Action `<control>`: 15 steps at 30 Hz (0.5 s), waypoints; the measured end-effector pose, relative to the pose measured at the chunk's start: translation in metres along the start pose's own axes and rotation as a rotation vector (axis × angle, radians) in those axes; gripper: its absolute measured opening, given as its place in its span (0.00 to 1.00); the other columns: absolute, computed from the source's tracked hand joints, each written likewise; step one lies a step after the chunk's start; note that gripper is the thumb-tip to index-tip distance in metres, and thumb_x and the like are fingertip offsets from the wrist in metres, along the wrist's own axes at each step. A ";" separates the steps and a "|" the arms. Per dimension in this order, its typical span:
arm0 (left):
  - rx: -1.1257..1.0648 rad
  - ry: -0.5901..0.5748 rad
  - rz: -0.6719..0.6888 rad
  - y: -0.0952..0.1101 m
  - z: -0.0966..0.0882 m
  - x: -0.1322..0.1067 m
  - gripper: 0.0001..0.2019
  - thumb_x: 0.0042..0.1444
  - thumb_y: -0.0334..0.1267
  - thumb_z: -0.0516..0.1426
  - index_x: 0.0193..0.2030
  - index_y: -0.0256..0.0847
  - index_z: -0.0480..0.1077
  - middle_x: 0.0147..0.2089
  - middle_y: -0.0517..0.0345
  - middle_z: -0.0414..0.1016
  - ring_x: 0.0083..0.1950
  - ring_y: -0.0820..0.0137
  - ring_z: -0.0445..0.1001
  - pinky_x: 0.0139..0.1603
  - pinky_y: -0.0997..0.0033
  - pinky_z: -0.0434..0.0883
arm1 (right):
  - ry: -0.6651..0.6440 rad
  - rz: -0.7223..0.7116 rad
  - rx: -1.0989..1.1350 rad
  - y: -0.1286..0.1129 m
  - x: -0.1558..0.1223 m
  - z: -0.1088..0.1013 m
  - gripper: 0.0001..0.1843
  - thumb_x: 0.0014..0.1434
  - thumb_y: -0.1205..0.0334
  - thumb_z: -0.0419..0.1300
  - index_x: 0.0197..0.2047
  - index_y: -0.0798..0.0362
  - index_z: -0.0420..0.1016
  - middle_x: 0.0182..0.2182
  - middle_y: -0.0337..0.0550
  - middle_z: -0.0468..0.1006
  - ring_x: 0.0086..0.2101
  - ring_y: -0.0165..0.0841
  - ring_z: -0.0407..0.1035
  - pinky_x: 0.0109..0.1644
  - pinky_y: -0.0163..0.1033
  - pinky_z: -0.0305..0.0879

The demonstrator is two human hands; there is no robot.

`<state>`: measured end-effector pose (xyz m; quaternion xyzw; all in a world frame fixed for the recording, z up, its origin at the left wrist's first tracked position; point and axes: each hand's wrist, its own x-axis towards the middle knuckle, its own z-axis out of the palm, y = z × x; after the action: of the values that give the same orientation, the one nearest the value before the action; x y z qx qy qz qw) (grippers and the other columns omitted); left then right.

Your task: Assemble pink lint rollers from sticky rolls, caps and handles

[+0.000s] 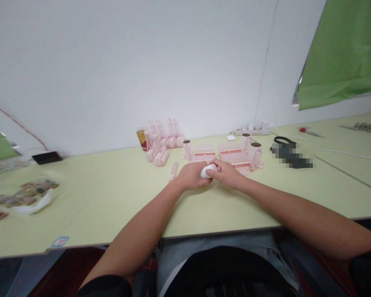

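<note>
My left hand point(190, 175) and my right hand point(227, 173) meet above the table. Both are closed around a small white rounded piece point(207, 170), whose exact kind I cannot make out. My fingers hide part of it. Just left of my left hand lies a slim pale pink tube point(174, 170). Behind my hands sit two shallow pink trays, one on the left point(204, 155) and one on the right point(233, 154). A further pink piece point(243, 166) lies by my right hand.
Pink cylinders with handles point(160, 158) stand and lie at the back left, beside a yellow-red carton point(142, 140). Brown-mouthed pink cups point(255, 152) stand right. Beyond are a power strip point(252, 132), a black strapped item point(286, 152) and cables. Bagged items point(27, 196) lie far left.
</note>
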<state>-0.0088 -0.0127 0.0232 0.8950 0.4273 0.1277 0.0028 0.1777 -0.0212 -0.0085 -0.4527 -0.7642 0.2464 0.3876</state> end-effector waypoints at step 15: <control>-0.001 -0.043 -0.022 -0.002 0.005 0.001 0.17 0.51 0.49 0.59 0.44 0.42 0.71 0.42 0.53 0.79 0.42 0.60 0.77 0.39 0.67 0.66 | 0.018 -0.007 0.000 0.003 0.000 0.004 0.13 0.60 0.52 0.57 0.40 0.53 0.75 0.31 0.39 0.76 0.32 0.33 0.67 0.38 0.37 0.57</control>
<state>-0.0088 -0.0102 0.0187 0.8928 0.4370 0.1087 0.0138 0.1758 -0.0198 -0.0130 -0.4524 -0.7623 0.2410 0.3952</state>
